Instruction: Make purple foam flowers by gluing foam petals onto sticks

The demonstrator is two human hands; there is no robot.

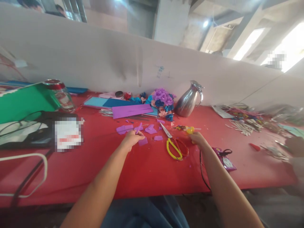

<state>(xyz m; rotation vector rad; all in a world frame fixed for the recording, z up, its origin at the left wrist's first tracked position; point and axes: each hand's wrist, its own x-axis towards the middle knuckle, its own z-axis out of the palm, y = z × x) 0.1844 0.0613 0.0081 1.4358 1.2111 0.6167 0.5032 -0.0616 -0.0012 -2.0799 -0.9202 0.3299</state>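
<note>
My left hand (133, 140) is closed, pinching a small rolled piece of purple paper (138, 128) between thumb and fingers. Cut purple paper scraps (150, 129) lie around it on the red tabletop. My right hand (197, 139) is wrapped round the handle of a yellow glue gun (190, 130). The gun's front points left and a pale glue stick sticks out at its back. A black cord (201, 167) hangs down from it. Between the hands lie scissors (174, 149) with yellow and red handles, blades pointing away from me.
Behind are purple paper sheets (131, 110), paper flowers (163, 98) and a metal jug (188, 99). A glass jar (62, 98) and a green board (28, 103) stand left. Right are a purple packet (225, 160), small sticks (245, 126) and another person's blurred hand (294, 145).
</note>
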